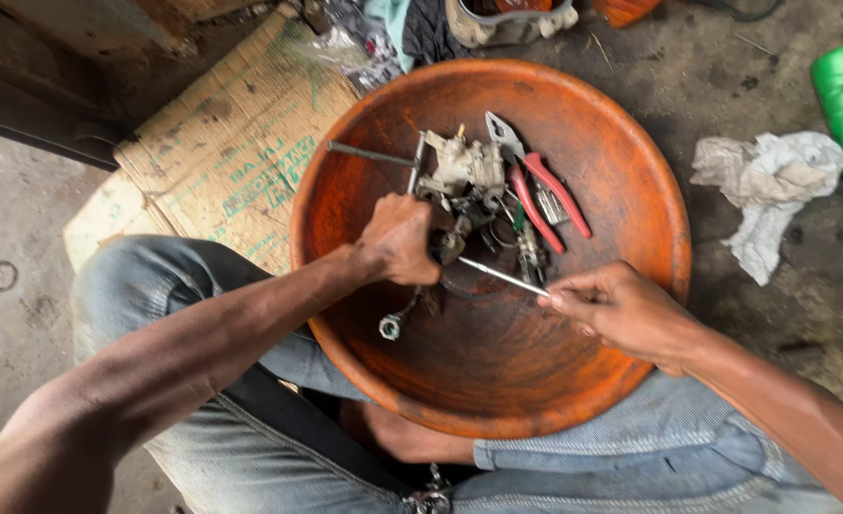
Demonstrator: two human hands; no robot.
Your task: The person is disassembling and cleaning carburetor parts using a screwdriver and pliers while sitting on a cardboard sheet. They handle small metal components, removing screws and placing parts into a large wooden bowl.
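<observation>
Left hand (401, 238) closes over a small metal part (448, 246) at the middle of the orange basin (631, 171), steadying it. Right hand (621, 309) pinches a thin screwdriver (499, 276), tip angled into that part. Red-handled pliers (547, 195) and a carburettor body (464, 167) lie beside.

Soft, even daylight fills the scene; shadows are faint, focus is sharp, and edges bow slightly from wide-angle distortion.

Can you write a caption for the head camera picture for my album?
Left hand grips a small metal part while right hand works a thin screwdriver over an orange bowl.
</observation>
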